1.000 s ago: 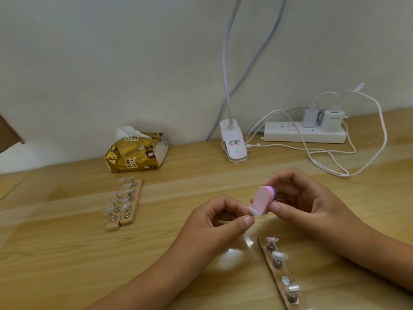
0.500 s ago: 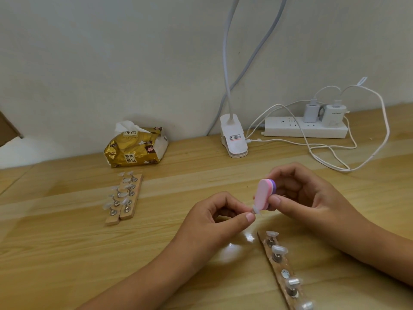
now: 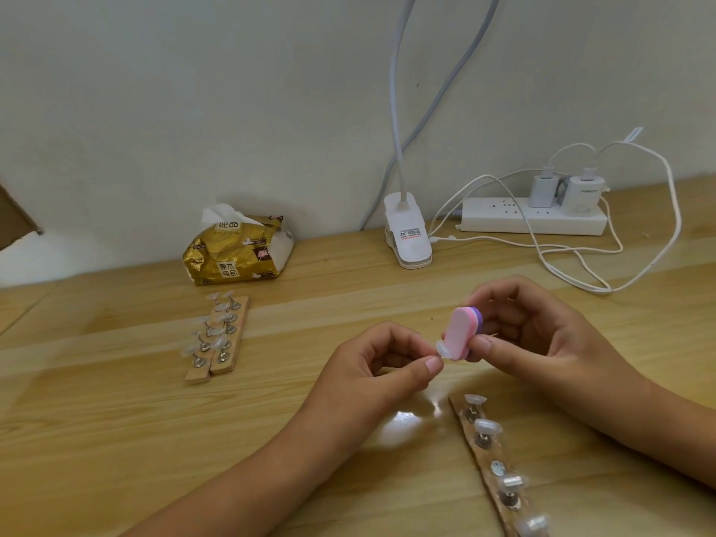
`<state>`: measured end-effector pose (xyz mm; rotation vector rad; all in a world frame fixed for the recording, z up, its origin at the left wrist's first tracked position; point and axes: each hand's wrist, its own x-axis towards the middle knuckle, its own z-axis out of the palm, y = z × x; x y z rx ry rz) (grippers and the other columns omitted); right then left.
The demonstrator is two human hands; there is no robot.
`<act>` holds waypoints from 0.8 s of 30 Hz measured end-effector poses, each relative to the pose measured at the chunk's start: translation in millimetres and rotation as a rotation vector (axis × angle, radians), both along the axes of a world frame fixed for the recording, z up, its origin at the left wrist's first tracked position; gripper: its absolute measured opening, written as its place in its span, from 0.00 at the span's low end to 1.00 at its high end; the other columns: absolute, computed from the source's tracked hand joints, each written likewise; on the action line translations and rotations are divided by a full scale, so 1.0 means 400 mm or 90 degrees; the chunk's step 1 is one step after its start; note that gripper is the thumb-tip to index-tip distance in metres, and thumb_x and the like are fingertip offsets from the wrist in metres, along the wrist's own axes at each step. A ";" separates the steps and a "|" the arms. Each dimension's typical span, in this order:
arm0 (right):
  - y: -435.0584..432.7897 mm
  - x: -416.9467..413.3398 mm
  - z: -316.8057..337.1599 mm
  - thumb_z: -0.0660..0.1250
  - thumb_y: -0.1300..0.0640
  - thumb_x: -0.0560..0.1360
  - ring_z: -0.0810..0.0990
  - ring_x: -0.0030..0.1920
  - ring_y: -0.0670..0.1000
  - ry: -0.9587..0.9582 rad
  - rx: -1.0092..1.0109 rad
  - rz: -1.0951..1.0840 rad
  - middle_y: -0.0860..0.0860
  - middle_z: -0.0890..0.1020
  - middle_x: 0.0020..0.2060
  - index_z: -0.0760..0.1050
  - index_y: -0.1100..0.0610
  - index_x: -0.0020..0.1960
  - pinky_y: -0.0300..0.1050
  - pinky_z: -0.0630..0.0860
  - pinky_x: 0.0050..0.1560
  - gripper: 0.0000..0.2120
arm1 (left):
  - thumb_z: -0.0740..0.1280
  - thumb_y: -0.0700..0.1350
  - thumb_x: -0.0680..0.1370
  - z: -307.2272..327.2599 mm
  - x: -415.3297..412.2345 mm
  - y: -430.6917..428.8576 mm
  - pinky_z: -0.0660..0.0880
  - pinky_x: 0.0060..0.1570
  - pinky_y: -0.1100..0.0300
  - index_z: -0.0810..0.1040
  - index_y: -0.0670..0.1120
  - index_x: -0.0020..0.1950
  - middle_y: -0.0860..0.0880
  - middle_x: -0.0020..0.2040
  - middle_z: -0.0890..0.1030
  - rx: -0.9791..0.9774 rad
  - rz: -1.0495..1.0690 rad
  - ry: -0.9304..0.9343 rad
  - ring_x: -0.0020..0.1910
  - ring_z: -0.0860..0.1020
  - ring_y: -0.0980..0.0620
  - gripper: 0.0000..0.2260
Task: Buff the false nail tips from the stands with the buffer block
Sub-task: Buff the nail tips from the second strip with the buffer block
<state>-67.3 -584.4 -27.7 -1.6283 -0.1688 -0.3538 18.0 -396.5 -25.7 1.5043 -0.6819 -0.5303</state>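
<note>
A light wooden bench fills the lower view, and both forearms reach over it to meet above its middle. The right hand grips a pink oval buffer block with a purple back layer, thumb on the lower front edge and fingers curled behind. The left hand pinches a small clear false nail tip between thumb and forefinger. The tip touches the lower left of the block's pink face, in the gap between the two hands and above the bench.

Compared with a second ago the block stands more upright and the tip sits a little higher on its face. Both grips are the same, and more of the near stand is in view.

Along the wall lie a white power strip with two white chargers and looping cables, a gold tissue pack and a white lamp clip. Two short wooden stands lying side by side carry clear tips, well to the left of the hands. A long wooden stand lies just below the hands. Four of its metal holders bear tips and the third is bare. The left thumb hides the base of the pinched tip
</note>
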 end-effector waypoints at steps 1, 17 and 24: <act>0.001 0.000 -0.001 0.72 0.59 0.71 0.84 0.46 0.50 0.006 -0.003 0.001 0.55 0.84 0.46 0.77 0.54 0.54 0.38 0.79 0.49 0.12 | 0.73 0.39 0.72 0.001 0.000 0.000 0.75 0.38 0.67 0.82 0.48 0.40 0.52 0.37 0.81 0.002 0.001 0.000 0.36 0.77 0.57 0.04; 0.007 0.002 -0.003 0.71 0.60 0.70 0.85 0.48 0.51 0.027 -0.032 0.008 0.54 0.85 0.46 0.74 0.60 0.55 0.40 0.80 0.50 0.15 | 0.73 0.40 0.72 -0.006 0.003 0.001 0.75 0.40 0.66 0.82 0.47 0.41 0.51 0.38 0.81 0.002 0.004 -0.008 0.37 0.78 0.57 0.03; 0.006 0.001 0.001 0.72 0.58 0.70 0.85 0.47 0.50 0.020 -0.084 -0.021 0.54 0.85 0.47 0.75 0.58 0.54 0.40 0.80 0.50 0.15 | 0.74 0.44 0.71 -0.010 0.007 0.003 0.75 0.41 0.67 0.83 0.49 0.42 0.53 0.38 0.82 0.005 0.004 -0.011 0.37 0.78 0.58 0.02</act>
